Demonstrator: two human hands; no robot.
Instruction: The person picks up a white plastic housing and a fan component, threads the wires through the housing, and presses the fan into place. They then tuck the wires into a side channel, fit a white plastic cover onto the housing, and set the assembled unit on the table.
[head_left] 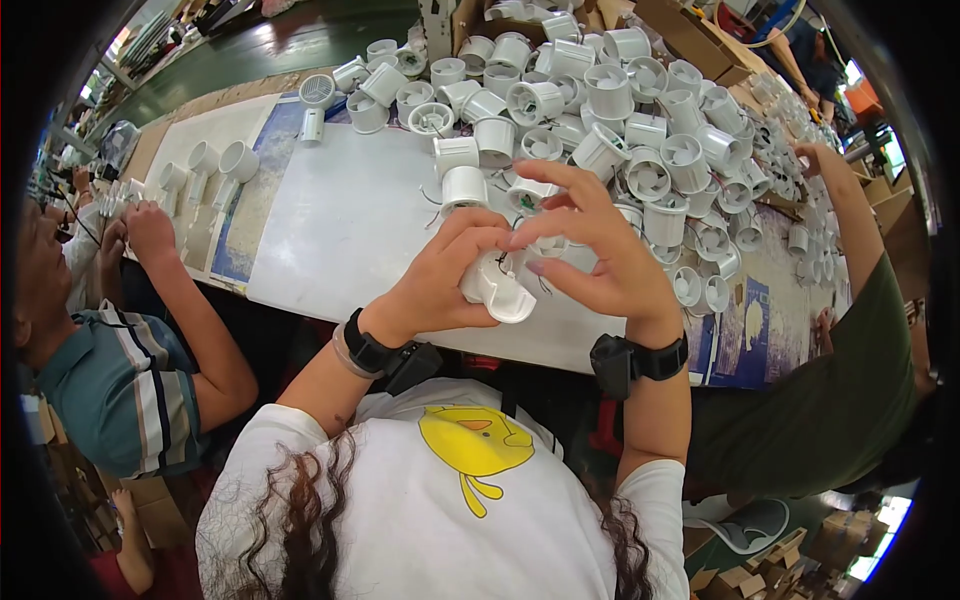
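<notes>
My left hand (440, 275) is closed around a white plastic fan housing (507, 298), held above the near edge of the white work surface. Its curved, hollow handle end points toward me, and thin dark wires show at its upper part. My right hand (605, 240) hovers just right of the housing, fingers spread, thumb and forefinger apart near the wires. The forefinger tip comes close to my left fingers; whether it touches a wire is hard to make out. Just beyond my hands stands a white round fan housing (464, 188) with wires trailing out.
A big heap of white fan housings (610, 92) covers the table's far middle and right. Part of the white board (330, 215) lies bare at left. A co-worker (150, 370) handles parts at left; another person's arm (850, 210) reaches in at right. Cardboard boxes (700, 45) stand behind.
</notes>
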